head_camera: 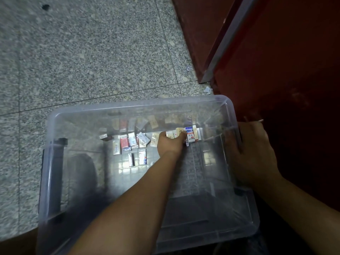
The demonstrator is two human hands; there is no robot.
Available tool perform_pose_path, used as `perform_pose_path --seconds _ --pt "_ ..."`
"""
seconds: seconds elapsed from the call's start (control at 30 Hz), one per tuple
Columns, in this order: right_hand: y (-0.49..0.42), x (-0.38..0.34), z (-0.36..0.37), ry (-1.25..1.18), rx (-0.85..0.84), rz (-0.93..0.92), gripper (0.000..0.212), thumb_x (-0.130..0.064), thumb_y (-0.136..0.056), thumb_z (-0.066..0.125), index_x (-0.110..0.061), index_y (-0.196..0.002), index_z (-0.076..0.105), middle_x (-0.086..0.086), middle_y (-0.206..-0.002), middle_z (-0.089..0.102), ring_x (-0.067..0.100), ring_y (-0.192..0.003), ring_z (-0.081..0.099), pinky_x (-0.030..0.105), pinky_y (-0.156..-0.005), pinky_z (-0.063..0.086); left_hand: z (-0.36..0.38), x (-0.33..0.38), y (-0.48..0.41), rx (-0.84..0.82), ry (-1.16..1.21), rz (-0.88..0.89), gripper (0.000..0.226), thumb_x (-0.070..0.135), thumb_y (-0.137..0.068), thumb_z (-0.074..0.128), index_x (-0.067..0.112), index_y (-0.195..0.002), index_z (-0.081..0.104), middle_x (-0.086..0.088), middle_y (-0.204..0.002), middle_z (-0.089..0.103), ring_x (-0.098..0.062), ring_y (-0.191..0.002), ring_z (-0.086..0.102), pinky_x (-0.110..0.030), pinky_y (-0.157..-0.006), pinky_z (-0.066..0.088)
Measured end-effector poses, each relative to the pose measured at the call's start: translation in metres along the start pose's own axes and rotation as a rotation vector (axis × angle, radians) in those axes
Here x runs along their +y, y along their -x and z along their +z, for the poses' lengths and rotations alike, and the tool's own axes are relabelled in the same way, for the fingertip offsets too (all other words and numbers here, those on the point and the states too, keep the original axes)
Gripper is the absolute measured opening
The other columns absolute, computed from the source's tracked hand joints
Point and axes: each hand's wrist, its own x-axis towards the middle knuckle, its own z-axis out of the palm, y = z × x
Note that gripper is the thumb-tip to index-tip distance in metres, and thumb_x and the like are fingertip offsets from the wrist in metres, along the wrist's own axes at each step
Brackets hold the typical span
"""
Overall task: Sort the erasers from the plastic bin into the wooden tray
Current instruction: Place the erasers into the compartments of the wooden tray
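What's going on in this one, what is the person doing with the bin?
A person is working at a clear plastic bin above a speckled floor, next to a dark red cabinet. The left hand reaches inside and grips a handful of erasers near the far wall. The right hand holds the bin's right rim. More wrapped erasers, the loose erasers, lie on the bin's bottom. The wooden tray is not in view.

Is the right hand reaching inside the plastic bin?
No, the right hand holds the right rim of the bin, while the left hand is inside gripping erasers.
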Motion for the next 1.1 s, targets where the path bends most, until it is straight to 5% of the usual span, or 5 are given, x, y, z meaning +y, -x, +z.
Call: perform_pose_path --seconds 0.1,0.27,0.67,1.0,1.1 --pt "0.000 0.002 0.000 -0.001 -0.002 -0.003 0.029 -0.046 -0.100 0.045 -0.020 -0.098 0.059 0.007 -0.107 0.050 0.033 -0.101 0.055 0.046 -0.078 0.052 0.000 0.002 0.000 -0.002 -0.023 0.024 0.068 0.045 -0.080 0.082 0.010 -0.132 0.055 -0.005 -0.124 0.066 -0.026 -0.116 0.062 -0.029 -0.093 0.044" --pt "-0.001 0.002 0.001 -0.017 0.002 0.006 0.031 -0.045 -0.099 0.045 -0.018 -0.099 0.059 0.008 -0.110 0.050 0.033 -0.105 0.055 0.047 -0.082 0.052 0.000 -0.002 -0.007 -0.039 0.060 0.060 0.046 0.035 -0.072 0.090 0.022 -0.104 0.060 0.006 -0.096 0.070 -0.017 -0.094 0.069 -0.029 -0.087 0.053" --pt "0.000 0.006 0.002 -0.026 0.014 -0.003 0.029 -0.044 -0.097 0.049 -0.017 -0.099 0.060 0.005 -0.110 0.049 0.031 -0.106 0.054 0.045 -0.081 0.051 0.004 0.000 -0.003 -0.050 0.036 0.032 0.071 0.033 -0.077 0.086 0.014 -0.131 0.045 0.000 -0.107 0.062 -0.018 -0.094 0.060 -0.027 -0.082 0.044" --pt "-0.002 0.007 0.004 0.004 0.027 -0.007 0.027 -0.042 -0.099 0.053 -0.016 -0.097 0.061 0.005 -0.107 0.049 0.028 -0.097 0.054 0.041 -0.076 0.049 -0.014 -0.010 0.000 -0.135 0.233 -0.019 0.068 0.041 -0.064 0.089 0.018 -0.120 0.056 -0.002 -0.103 0.073 -0.019 -0.093 0.072 -0.045 -0.091 0.059" --pt "-0.002 0.006 0.004 0.050 0.051 -0.026 0.027 -0.039 -0.098 0.054 -0.013 -0.099 0.062 0.010 -0.108 0.051 0.032 -0.098 0.055 0.042 -0.077 0.050 -0.030 -0.011 0.015 -0.183 0.335 -0.025 0.054 0.026 -0.073 0.090 0.019 -0.114 0.055 -0.003 -0.097 0.073 -0.017 -0.085 0.070 -0.039 -0.084 0.059"
